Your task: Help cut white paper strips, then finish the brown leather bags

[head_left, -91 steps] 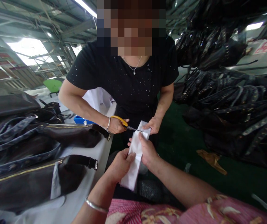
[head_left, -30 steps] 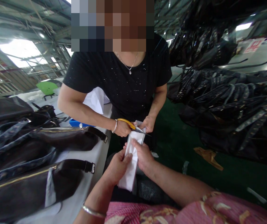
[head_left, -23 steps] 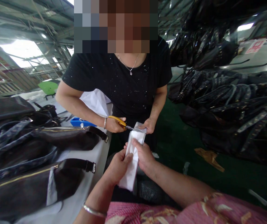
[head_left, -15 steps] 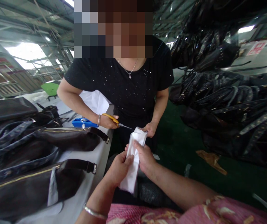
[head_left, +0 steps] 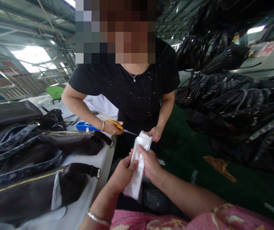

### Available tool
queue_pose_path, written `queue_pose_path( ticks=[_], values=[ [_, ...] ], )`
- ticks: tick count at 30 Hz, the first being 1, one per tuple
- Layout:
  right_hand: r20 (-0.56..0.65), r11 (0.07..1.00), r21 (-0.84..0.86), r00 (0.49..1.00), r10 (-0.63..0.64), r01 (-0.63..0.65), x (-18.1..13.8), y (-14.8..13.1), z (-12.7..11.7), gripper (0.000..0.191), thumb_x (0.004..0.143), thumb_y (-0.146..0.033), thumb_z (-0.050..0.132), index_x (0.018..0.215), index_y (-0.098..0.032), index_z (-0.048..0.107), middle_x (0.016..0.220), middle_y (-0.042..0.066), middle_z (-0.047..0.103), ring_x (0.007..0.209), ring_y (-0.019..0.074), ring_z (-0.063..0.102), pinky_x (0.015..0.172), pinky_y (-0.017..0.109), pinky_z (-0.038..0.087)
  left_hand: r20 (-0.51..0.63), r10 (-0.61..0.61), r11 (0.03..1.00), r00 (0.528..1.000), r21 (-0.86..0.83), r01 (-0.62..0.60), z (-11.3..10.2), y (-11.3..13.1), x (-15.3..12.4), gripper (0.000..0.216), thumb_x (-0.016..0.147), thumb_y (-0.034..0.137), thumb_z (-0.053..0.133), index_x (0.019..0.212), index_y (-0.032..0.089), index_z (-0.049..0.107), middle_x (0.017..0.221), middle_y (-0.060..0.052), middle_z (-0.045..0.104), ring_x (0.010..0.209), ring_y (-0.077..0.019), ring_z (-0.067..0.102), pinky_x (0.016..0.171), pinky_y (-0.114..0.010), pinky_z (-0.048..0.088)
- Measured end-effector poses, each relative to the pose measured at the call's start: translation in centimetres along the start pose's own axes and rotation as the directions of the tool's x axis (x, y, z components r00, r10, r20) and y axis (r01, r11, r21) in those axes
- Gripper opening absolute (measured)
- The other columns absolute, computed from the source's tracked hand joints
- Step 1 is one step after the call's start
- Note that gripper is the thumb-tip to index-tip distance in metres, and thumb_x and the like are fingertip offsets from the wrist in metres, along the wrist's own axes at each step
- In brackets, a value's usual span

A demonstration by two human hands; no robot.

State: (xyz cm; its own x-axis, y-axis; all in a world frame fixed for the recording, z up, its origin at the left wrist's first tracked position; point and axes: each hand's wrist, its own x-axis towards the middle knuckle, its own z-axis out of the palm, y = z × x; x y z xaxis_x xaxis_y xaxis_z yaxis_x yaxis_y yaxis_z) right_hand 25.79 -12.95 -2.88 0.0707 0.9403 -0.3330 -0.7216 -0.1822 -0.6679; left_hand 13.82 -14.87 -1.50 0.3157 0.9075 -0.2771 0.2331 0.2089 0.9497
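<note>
Beside the desk (head_left: 79, 158), white strip (head_left: 135, 180) pinched in the fingers of left hand (head_left: 124, 172) and right hand (head_left: 152, 163), scissors (head_left: 121, 127) in a co-worker's hand (head_left: 112, 127), across it a second ago, now sit back at its edge, cutting seemingly paused

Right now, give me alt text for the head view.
The person's left hand and right hand grip a white strip, its far end held by a co-worker's hand; the co-worker's other hand holds yellow-handled scissors. Dark bags lie on a table at left.
</note>
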Motion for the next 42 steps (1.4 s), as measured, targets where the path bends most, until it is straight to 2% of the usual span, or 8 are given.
queue_pose_path(
  ticks=[9, 23, 42],
  values=[
    [0.001, 1.000, 0.023, 1.000, -0.005, 0.005, 0.0, -0.1, -0.1, 0.037, 0.069, -0.041, 0.079, 0.086, -0.011, 0.067, 0.074, 0.011, 0.075, 0.065, 0.0217, 0.071, 0.065, 0.032, 0.057, 0.004, 0.026, 1.000, 1.000, 0.009, -0.026, 0.1, -0.7, 0.3, 0.038, 0.085, 0.051, 0.059, 0.094, 0.014, 0.061, 0.075, -0.001, 0.057, 0.061, -0.0109, 0.047, 0.054, -0.020, 0.036],
    [0.001, 0.999, 0.023, 1.000, -0.024, 0.024, 0.0, -0.5, -0.4, 0.033, 0.070, -0.040, 0.077, 0.085, -0.012, 0.067, 0.073, 0.010, 0.075, 0.065, 0.0228, 0.071, 0.062, 0.033, 0.057, 0.017, 0.009, 1.000, 1.000, -0.014, -0.009, 0.5, -0.3, 0.4, 0.042, 0.082, 0.054, 0.062, 0.094, 0.013, 0.062, 0.075, -0.001, 0.058, 0.058, -0.0100, 0.046, 0.054, -0.021, 0.037],
    [-0.002, 0.999, 0.034, 1.000, -0.025, 0.025, 0.0, -1.1, -0.5, 0.038, 0.067, -0.042, 0.078, 0.088, -0.011, 0.067, 0.072, 0.010, 0.074, 0.065, 0.0233, 0.071, 0.063, 0.034, 0.057, 0.002, 0.035, 0.999, 0.999, 0.031, -0.035, 1.2, 0.3, 0.5, 0.040, 0.082, 0.052, 0.061, 0.095, 0.013, 0.063, 0.077, -0.002, 0.060, 0.060, -0.0113, 0.047, 0.054, -0.021, 0.037]
  ],
)
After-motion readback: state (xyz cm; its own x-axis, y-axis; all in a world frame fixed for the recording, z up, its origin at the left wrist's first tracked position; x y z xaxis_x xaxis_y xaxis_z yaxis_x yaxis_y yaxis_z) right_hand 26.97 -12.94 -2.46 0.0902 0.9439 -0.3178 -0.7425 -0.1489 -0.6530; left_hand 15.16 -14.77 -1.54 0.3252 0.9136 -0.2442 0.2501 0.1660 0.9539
